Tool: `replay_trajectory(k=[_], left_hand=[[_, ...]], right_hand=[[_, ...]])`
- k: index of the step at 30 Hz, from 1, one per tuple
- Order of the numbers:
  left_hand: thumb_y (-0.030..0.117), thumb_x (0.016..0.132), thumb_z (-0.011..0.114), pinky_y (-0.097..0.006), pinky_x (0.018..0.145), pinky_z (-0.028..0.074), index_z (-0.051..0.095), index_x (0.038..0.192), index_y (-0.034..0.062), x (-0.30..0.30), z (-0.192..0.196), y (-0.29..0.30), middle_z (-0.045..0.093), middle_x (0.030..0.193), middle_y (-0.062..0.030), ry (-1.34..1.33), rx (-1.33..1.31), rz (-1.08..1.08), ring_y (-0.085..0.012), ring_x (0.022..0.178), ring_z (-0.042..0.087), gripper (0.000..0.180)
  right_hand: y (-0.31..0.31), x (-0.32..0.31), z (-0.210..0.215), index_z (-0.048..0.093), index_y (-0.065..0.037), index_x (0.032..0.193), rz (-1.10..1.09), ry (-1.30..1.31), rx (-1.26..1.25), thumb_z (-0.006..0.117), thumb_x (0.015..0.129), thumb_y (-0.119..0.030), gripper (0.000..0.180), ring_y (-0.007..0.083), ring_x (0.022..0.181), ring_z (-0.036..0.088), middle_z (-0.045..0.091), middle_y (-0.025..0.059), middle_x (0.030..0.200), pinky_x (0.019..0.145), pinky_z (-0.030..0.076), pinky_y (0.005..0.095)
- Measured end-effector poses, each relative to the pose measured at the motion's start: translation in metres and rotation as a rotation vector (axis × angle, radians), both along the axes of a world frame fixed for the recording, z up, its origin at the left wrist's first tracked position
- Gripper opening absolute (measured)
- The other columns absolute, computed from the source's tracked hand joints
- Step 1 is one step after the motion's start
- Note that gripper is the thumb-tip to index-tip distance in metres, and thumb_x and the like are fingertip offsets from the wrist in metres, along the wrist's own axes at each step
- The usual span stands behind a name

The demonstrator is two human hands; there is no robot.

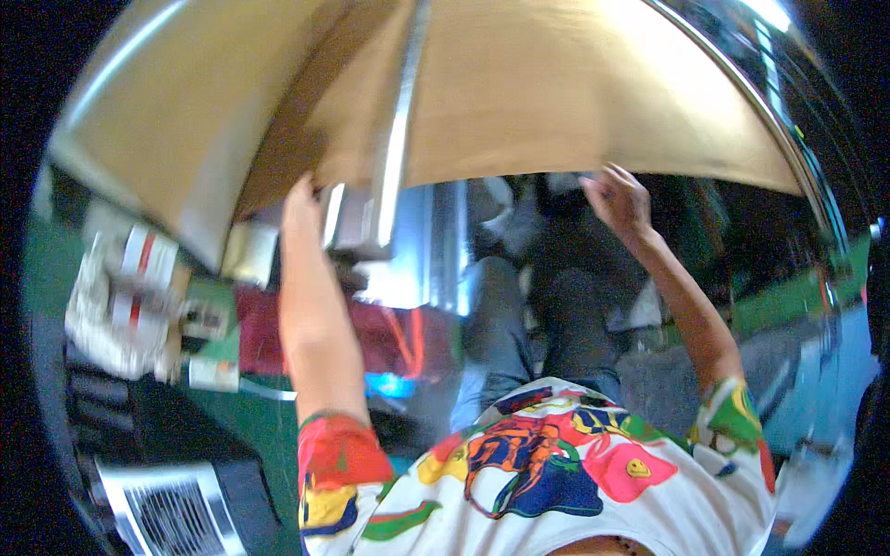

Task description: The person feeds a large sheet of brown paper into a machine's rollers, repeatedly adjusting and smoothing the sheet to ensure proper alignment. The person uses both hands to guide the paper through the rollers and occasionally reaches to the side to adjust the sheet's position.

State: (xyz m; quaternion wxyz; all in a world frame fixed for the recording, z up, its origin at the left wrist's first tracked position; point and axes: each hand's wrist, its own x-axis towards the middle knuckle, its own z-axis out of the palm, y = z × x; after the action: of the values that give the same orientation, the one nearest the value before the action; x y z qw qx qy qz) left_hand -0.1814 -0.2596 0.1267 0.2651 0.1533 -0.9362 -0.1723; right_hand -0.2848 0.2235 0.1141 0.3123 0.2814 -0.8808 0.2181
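Note:
A wide, smooth tan sheet (519,93) stretches away in front of me; whether it is cloth or a thin board I cannot tell. At the left part of its near edge, my left hand (300,206) is closed on the sheet, its fingers blurred. Farther right, my right hand (621,199) has its fingers curled in a pinch at the same edge. A shiny metal bar (397,130) runs lengthwise across the sheet between my hands. The undersides of the fingers are hidden.
White bundles with red-striped labels (144,255) lie at the left. A dark red surface (324,338) is beside my left forearm. A curved metal rail (742,83) borders the sheet at the right. A barcode-like printed sheet (171,510) sits at the lower left.

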Motion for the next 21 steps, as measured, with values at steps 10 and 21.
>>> replay_trajectory(k=[10,21], left_hand=[[0.031,0.088,0.043,-0.034,0.085,0.040,0.050,0.107,0.0009,0.014,-0.033,-0.094,0.055,0.102,-0.0112,0.279,1.418,0.188,-0.0237,0.091,0.051,0.037],[0.030,0.088,0.042,-0.034,0.088,0.039,0.046,0.112,-0.0010,0.026,-0.061,-0.150,0.050,0.112,-0.0128,0.435,1.325,0.314,-0.0244,0.098,0.048,0.039]], right_hand=[[0.011,-0.066,-0.024,0.057,-0.007,0.085,0.140,0.139,0.051,0.063,0.073,-0.025,0.022,0.0279,0.093,0.053,0.055,0.0101,0.094,0.083,0.042,0.0388],[0.085,-0.101,-0.032,0.058,-0.005,0.086,-0.030,0.168,0.222,0.058,0.077,-0.018,0.015,0.0283,0.086,0.056,0.058,0.0109,0.089,0.076,0.046,0.0365]])
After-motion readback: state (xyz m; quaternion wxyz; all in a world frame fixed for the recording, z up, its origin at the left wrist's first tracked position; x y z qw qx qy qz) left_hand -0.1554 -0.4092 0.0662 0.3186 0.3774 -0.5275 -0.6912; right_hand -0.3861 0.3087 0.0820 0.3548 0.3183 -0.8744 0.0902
